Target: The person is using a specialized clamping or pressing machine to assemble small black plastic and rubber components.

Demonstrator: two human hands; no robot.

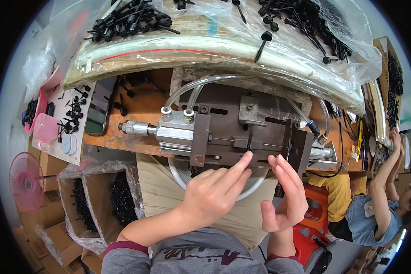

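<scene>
A pneumatic clamping fixture (pixel 223 102) with a dark metal base lies on the bench in front of me. A slim black rod-like part (pixel 250 139) stands at its middle block. My left hand (pixel 214 192) reaches to this part with its index finger stretched out, the fingertip at or very near the part's lower end. Its thumb is hidden. My right hand (pixel 287 196) hovers at the fixture's near right edge, its fingers straight and its thumb apart, with nothing seen in it. A silver air cylinder (pixel 176 137) sits at the fixture's left, with clear hoses (pixel 205 80) plugged into it.
Black knob-ended parts (pixel 132 20) lie heaped on a plastic-covered shelf (pixel 214 50) behind the fixture. At left are a pink cup (pixel 45 127), a pink fan (pixel 27 176) and a plastic-lined box (pixel 93 205) of black parts. A co-worker (pixel 374 205) sits at right beside red stools (pixel 306 242).
</scene>
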